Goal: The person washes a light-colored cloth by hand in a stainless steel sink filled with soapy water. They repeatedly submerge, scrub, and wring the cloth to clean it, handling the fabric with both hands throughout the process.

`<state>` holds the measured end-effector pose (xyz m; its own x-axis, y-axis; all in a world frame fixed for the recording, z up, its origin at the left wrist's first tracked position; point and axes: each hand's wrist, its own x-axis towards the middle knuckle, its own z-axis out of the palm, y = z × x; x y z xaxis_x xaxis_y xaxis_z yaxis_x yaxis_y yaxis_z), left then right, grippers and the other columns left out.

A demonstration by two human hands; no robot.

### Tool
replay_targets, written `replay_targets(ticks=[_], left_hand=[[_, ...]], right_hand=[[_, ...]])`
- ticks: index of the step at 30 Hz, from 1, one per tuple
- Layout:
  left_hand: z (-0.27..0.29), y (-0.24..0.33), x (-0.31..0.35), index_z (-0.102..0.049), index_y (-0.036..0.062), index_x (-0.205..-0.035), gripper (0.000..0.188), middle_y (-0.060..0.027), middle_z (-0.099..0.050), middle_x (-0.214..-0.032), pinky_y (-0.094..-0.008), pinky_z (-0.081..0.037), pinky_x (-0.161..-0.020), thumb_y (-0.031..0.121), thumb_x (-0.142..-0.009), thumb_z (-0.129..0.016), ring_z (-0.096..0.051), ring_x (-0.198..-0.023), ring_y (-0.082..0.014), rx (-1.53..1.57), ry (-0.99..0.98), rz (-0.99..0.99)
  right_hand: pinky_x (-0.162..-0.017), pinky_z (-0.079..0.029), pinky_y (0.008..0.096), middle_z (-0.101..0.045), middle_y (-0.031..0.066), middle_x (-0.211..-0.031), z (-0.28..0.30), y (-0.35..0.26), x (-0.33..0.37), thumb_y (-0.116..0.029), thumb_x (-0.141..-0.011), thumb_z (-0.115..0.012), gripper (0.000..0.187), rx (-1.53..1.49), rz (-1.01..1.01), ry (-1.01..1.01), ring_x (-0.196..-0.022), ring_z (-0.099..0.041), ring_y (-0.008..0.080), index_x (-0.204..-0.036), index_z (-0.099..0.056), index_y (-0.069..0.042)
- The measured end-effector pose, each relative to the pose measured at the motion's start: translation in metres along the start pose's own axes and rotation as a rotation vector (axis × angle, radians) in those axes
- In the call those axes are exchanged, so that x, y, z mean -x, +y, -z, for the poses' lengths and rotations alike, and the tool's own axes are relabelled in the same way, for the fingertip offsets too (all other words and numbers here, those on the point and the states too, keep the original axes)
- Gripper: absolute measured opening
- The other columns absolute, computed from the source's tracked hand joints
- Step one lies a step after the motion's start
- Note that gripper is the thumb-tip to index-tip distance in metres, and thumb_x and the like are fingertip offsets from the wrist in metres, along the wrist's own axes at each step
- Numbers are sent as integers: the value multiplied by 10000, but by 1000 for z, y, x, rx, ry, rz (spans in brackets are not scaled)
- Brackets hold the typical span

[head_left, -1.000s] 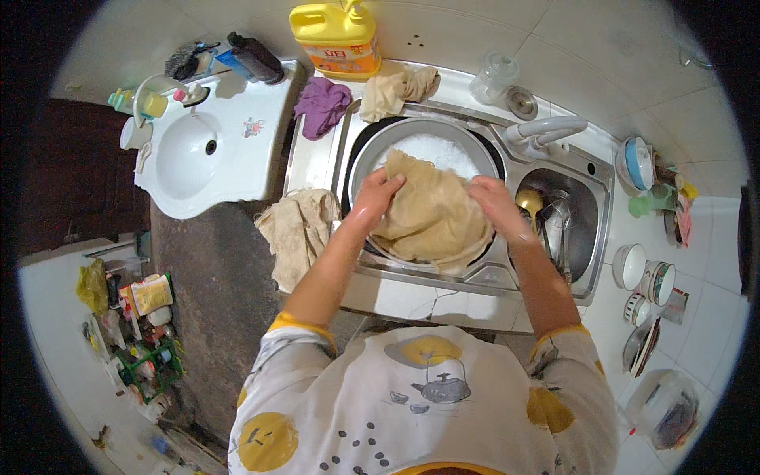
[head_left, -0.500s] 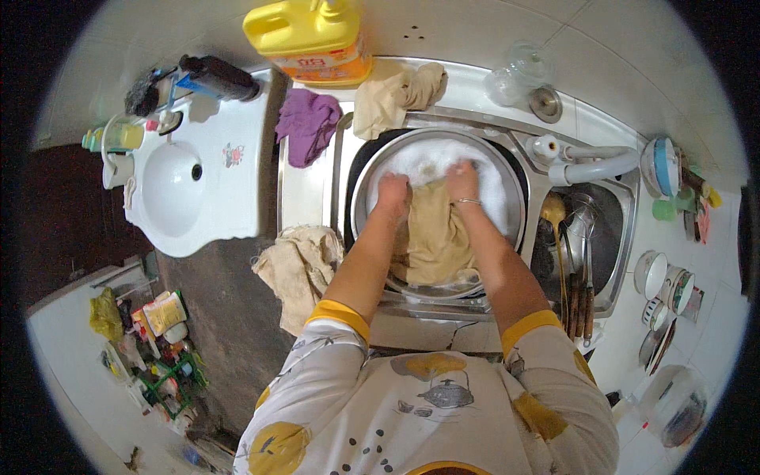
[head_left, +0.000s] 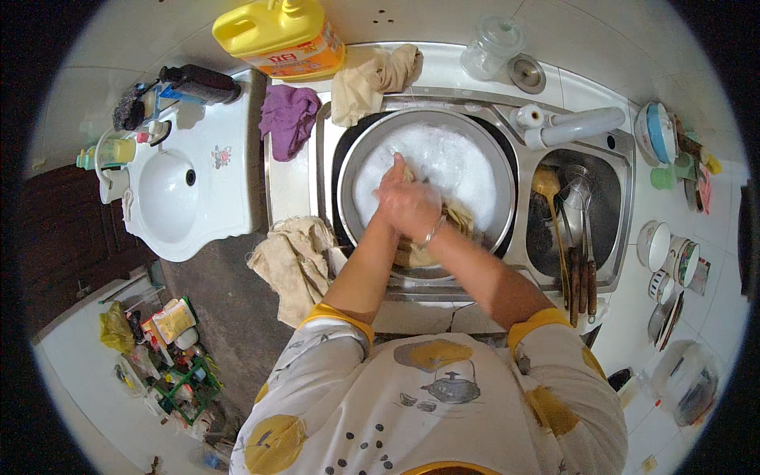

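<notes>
A round metal basin (head_left: 505, 190) full of white suds (head_left: 459, 154) sits in the left sink bowl. Over its near half my two hands come together on a tan cloth (head_left: 457, 220). My left hand (head_left: 389, 188) is closed round part of it, thumb pointing up and away. My right hand (head_left: 416, 210), slightly blurred and with a bracelet at the wrist, presses across the left one and covers much of its fingers. Bunched folds show beside the right wrist, and more of the cloth lies in the basin below the forearms.
Behind the basin stand a yellow jug (head_left: 277, 39), a beige cloth (head_left: 368, 83) and a glass jar (head_left: 492, 47). A purple cloth (head_left: 289, 119) and another beige cloth (head_left: 293, 265) lie left. The right sink bowl holds long-handled utensils (head_left: 582, 229), with a white faucet (head_left: 574, 127) above.
My hands were apart on the spread cloth; now they are together, the right over the left, with the cloth bunched. The view has shifted slightly.
</notes>
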<state>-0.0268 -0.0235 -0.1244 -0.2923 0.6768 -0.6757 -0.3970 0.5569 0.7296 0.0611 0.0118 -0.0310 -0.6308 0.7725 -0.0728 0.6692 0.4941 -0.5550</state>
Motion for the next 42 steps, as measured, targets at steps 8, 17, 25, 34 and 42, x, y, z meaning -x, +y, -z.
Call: replay_targets(ticks=[8, 17, 25, 34, 42], left_hand=[[-10, 3, 24, -555, 56, -941, 327, -92, -551, -834, -334, -435, -685, 347, -846, -440, -522, -799, -223, 616, -543, -86], [-25, 55, 36, -535, 51, -831, 277, -45, -556, -783, -342, -458, -659, 327, -816, -536, -546, -714, -191, 595, 84, -6], [9, 6, -22, -526, -14, -756, 285, -99, -546, -702, -345, -436, -566, 261, -743, -600, -546, -641, -222, -162, 216, -2], [-63, 62, 49, -541, 51, -958, 289, -65, -545, -817, -359, -435, -611, 308, -883, -433, -516, -777, -168, 202, 183, -109], [-31, 46, 29, -553, 78, -799, 379, -51, -575, -707, -341, -434, -617, 390, -894, -360, -520, -638, -221, 682, -205, -11]], right_hand=[[-707, -438, 438, -572, 257, -786, -8, -15, 10, -203, -795, -436, 304, 133, 266, 61, -762, -560, 361, -841, -551, 74], [-654, -449, 371, -608, 175, -781, -25, 102, -34, -256, -791, -538, 276, -737, -662, 332, -686, -583, 297, -839, -596, 9], [-637, -436, 374, -571, 200, -729, -37, 102, -30, -162, -731, -548, 196, -398, -545, 132, -699, -568, 281, -727, -532, 34], [-632, -465, 418, -587, 202, -733, 17, 55, -42, -260, -790, -473, 249, -235, -313, -23, -677, -573, 362, -787, -601, -47], [-589, -454, 429, -583, 192, -729, 6, 34, -38, -253, -786, -493, 236, -70, -114, -89, -630, -574, 334, -816, -600, -44]])
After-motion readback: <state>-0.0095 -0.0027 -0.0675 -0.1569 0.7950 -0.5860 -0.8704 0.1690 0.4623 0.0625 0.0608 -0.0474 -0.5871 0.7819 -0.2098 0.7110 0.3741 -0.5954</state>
